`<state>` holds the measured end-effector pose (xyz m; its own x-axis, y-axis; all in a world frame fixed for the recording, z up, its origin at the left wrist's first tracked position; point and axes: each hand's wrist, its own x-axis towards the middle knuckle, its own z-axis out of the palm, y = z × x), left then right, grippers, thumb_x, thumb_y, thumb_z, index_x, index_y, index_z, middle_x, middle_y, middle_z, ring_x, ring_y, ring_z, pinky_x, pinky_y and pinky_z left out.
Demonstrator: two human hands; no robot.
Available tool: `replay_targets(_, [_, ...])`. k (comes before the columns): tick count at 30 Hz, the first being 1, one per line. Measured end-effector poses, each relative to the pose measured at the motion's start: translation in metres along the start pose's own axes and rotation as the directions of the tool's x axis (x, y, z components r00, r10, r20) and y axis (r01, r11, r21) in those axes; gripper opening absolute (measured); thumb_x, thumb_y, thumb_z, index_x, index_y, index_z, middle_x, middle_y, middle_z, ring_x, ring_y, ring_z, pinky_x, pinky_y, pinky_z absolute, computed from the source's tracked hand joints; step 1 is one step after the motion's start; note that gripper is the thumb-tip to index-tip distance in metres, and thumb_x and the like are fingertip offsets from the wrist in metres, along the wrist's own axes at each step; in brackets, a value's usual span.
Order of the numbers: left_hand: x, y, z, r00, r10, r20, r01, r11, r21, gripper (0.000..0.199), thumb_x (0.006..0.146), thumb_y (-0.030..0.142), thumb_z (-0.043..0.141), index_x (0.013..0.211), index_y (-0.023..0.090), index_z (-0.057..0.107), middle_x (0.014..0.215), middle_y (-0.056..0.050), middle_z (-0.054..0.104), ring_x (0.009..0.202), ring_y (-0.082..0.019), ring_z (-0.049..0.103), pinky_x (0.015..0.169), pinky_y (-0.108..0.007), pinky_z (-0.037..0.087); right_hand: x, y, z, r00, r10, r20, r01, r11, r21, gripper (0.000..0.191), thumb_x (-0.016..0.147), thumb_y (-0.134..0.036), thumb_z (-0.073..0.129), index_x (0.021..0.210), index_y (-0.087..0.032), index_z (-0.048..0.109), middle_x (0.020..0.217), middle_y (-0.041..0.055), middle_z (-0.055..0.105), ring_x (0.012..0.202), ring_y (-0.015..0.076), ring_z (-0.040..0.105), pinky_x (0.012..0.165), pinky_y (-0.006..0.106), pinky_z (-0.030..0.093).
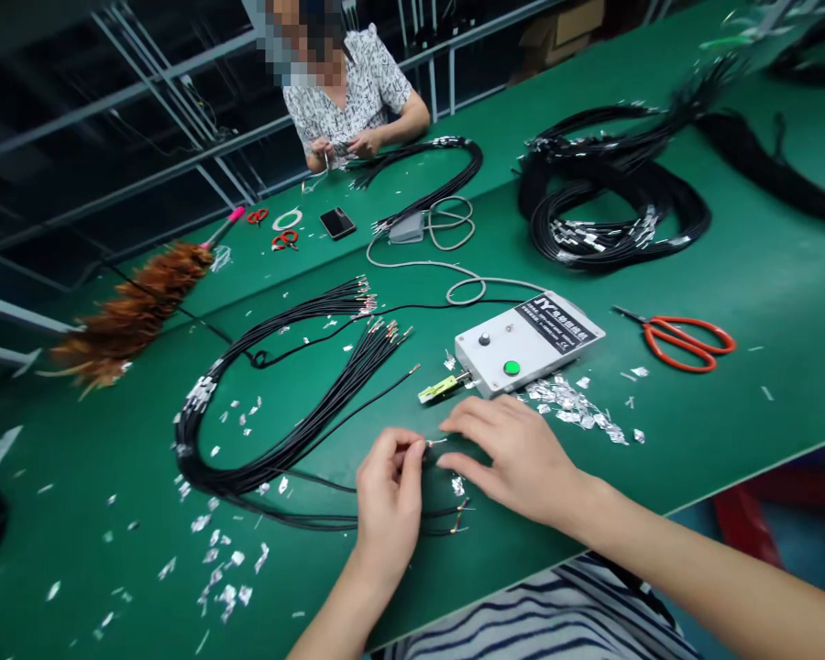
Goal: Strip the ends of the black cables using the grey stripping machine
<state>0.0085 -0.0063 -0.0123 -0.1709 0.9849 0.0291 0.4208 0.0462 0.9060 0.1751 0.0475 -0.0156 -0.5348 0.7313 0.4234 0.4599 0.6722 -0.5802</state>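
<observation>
My left hand (390, 495) pinches the end of a black cable, whose stripped tip shows past the fingertips. Just right of that tip is my right hand (515, 454), thumb and fingers apart with nothing between them. A curved bundle of black cables (196, 440) lies to the left, with bare coppery ends. Other cable ends (459, 522) stick out to the right of my left wrist. Above my hands sits a white control box (529, 344) with a green button and a yellow-green clip (438, 390) at its left corner.
Red-handled scissors (687, 344) lie right of the box, near foil scraps (577, 403). Coiled black cables (611, 211) are at the upper right. Across the green table (729, 431) sits a person (357, 92) near a phone (336, 223). A feather duster (137, 307) lies left.
</observation>
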Motion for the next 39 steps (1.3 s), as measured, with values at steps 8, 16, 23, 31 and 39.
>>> replay_targets(8, [0.013, -0.005, -0.003, 0.947, 0.322, 0.006, -0.316, 0.927, 0.204, 0.018, 0.094, 0.016, 0.046, 0.081, 0.020, 0.058, 0.074, 0.000, 0.059, 0.069, -0.012, 0.057, 0.066, -0.022, 0.046, 0.025, 0.017, -0.005, 0.951, -0.301, 0.075, 0.308, 0.893, -0.329, 0.028, 0.101, -0.024, 0.051, 0.078, -0.019, 0.067, 0.074, 0.0003, 0.067, 0.073, 0.0168, 0.056, 0.068, 0.032, 0.029])
replay_targets(16, [0.038, -0.005, -0.004, 0.997, 0.058, -0.045, -0.054, 0.993, 0.102, 0.016, 0.090, 0.026, 0.049, 0.075, 0.021, 0.053, 0.063, 0.002, 0.055, 0.062, -0.014, 0.058, 0.056, -0.022, 0.042, 0.047, 0.038, -0.012, 0.945, -0.174, 0.277, 0.304, 0.778, -0.551, 0.008, 0.093, -0.017, 0.062, 0.099, -0.015, 0.067, 0.100, 0.0059, 0.071, 0.094, 0.0213, 0.057, 0.079, 0.036, 0.029])
replay_targets(23, [0.048, -0.008, 0.001, 0.998, 0.027, -0.051, -0.020, 0.993, 0.118, 0.015, 0.088, 0.027, 0.048, 0.074, 0.021, 0.051, 0.057, 0.004, 0.051, 0.052, -0.012, 0.053, 0.050, -0.021, 0.037, 0.054, 0.037, -0.005, 0.946, -0.095, 0.311, 0.274, 0.748, -0.604, 0.013, 0.095, -0.015, 0.059, 0.085, -0.018, 0.067, 0.085, 0.0033, 0.069, 0.086, 0.0208, 0.055, 0.078, 0.036, 0.027])
replay_targets(31, [0.056, -0.011, 0.006, 0.999, 0.028, -0.046, -0.021, 0.988, 0.155, 0.015, 0.086, 0.025, 0.049, 0.071, 0.021, 0.050, 0.057, 0.004, 0.050, 0.052, -0.013, 0.051, 0.053, -0.022, 0.036, 0.061, 0.037, -0.008, 0.933, -0.060, 0.355, 0.275, 0.755, -0.595, 0.018, 0.094, -0.014, 0.057, 0.080, -0.019, 0.067, 0.078, 0.0025, 0.065, 0.083, 0.0200, 0.053, 0.079, 0.036, 0.027])
replay_targets(39, [0.057, -0.012, 0.008, 0.999, 0.025, -0.048, -0.016, 0.983, 0.182, 0.015, 0.086, 0.025, 0.048, 0.071, 0.021, 0.050, 0.057, 0.004, 0.050, 0.055, -0.014, 0.053, 0.055, -0.023, 0.037, 0.062, 0.037, -0.008, 0.935, -0.049, 0.353, 0.262, 0.765, -0.589, 0.012, 0.091, -0.016, 0.062, 0.080, -0.018, 0.067, 0.079, 0.0035, 0.066, 0.083, 0.0215, 0.053, 0.079, 0.038, 0.025])
